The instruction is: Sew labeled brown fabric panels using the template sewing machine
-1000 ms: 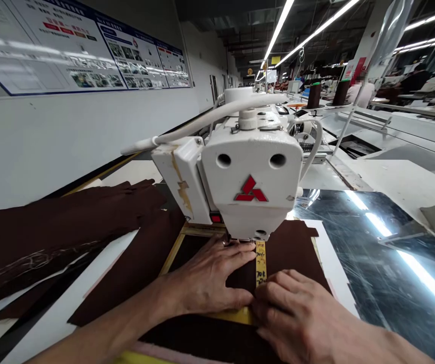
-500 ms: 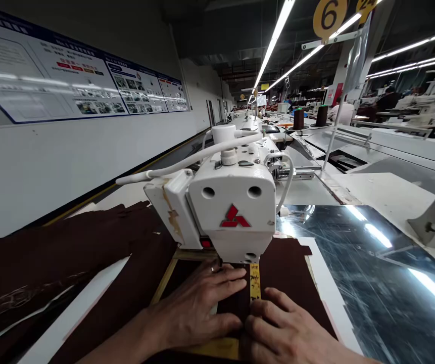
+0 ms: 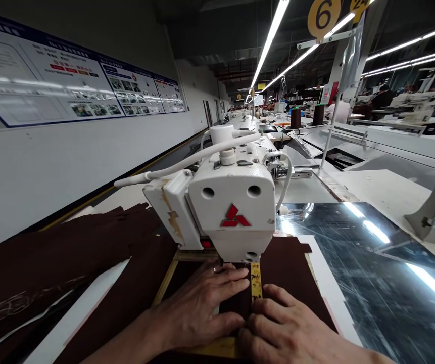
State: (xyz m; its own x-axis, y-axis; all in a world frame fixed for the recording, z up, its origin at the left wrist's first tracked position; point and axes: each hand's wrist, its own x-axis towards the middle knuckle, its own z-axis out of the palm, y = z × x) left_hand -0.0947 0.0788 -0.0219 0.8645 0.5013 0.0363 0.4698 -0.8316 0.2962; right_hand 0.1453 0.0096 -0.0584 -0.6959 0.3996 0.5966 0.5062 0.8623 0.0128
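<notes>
Dark brown fabric point(image 3: 287, 263) lies under the head of a white sewing machine point(image 3: 236, 187) with a red three-part emblem. A yellow template frame point(image 3: 255, 280), with dark handwriting on one strip, lies on the fabric. My left hand point(image 3: 205, 301), a ring on one finger, rests flat inside the frame with its fingers stretched toward the handwritten strip. Its front fingers reach close under the machine head, where the needle area is mostly hidden. My right hand point(image 3: 289, 326) presses down at the near end of that strip, fingers loosely bent and spread. The thumbs almost meet.
More brown fabric point(image 3: 118, 227) is heaped at the left, beside a white strip point(image 3: 84, 308). A shiny dark plate point(image 3: 372, 263) covers the table on the right. Thread cones point(image 3: 295, 119) stand farther back. Information boards point(image 3: 81, 86) hang on the left wall.
The camera view has shifted slightly. Both hands stay on the frame and fabric, with only a very small shift of the right hand's fingers along the handwritten strip.
</notes>
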